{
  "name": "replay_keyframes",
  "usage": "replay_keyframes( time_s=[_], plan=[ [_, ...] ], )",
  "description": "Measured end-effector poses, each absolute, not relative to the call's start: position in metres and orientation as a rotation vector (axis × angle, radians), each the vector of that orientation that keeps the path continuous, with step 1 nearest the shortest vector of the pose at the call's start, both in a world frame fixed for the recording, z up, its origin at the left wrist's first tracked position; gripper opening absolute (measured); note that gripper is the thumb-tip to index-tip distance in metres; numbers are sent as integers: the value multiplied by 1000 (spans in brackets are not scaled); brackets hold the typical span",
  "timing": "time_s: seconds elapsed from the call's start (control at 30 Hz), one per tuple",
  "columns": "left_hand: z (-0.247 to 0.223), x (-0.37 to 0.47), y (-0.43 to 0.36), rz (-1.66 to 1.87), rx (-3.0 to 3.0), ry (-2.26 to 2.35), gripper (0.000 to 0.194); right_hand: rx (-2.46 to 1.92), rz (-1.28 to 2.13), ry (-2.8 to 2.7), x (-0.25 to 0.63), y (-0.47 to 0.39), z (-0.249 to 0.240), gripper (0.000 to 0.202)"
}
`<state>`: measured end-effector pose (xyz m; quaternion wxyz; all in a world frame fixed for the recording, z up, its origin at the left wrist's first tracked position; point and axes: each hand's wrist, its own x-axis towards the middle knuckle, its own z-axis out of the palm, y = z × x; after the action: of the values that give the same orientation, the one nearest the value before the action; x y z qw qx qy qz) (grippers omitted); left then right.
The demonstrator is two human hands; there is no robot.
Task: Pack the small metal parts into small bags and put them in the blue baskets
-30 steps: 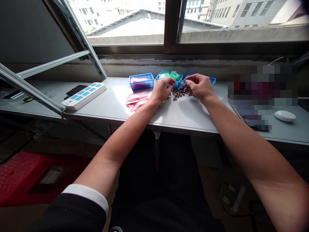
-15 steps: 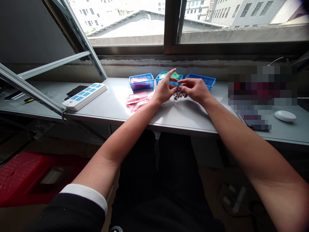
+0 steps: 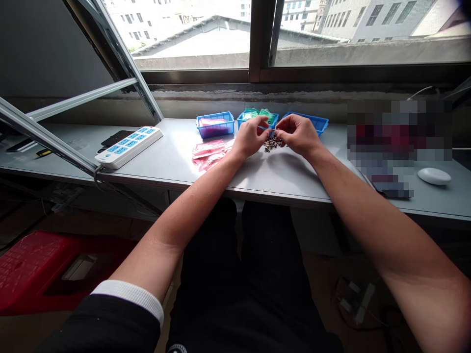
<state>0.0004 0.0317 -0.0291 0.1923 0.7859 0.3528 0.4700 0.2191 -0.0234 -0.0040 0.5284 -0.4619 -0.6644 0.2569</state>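
A small pile of brownish metal pieces (image 3: 271, 143) lies on the white table (image 3: 176, 147). Over its left side is my left hand (image 3: 250, 138), fingers curled and fingertips drawn together on something too small to make out. My right hand (image 3: 300, 135) is closed in a pinch above the pile's right side, its fingertips nearly meeting those of my left hand; what it grips is too tiny to name. Behind the hands stand a blue basket with green packets (image 3: 257, 116) and another blue basket (image 3: 312, 122), partly hidden by my right hand.
Pink plastic bags (image 3: 209, 153) lie left of my left hand, before a blue basket of pink bags (image 3: 215, 125). A white power strip (image 3: 128, 147), a metal frame (image 3: 79, 100) and a white mouse (image 3: 434, 176) are farther out.
My left index finger, raised before, has come down and curled toward the thumb. My right hand's fingers have bent more and shifted slightly right.
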Motion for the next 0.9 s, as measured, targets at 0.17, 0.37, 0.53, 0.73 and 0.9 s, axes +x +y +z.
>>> replay_keyframes(
  time_s=[0.17,0.37,0.53,0.73,0.9],
  plan=[
    [-15,1,15,1226,2200,1008,25,-1079,590,-1583,217,-24,-4,35],
    [-18,1,17,1210,2172,930,21,-1137,602,-1615,215,-28,-5,22],
    [-24,-1,23,1231,2160,949,22,-1117,617,-1600,214,-31,-1,24],
    [-30,2,30,1285,2118,898,30,-1127,632,-1580,215,-28,-3,37],
    [-28,3,29,1317,2044,884,66,-1141,660,-1593,218,-25,-6,34]
  ],
)
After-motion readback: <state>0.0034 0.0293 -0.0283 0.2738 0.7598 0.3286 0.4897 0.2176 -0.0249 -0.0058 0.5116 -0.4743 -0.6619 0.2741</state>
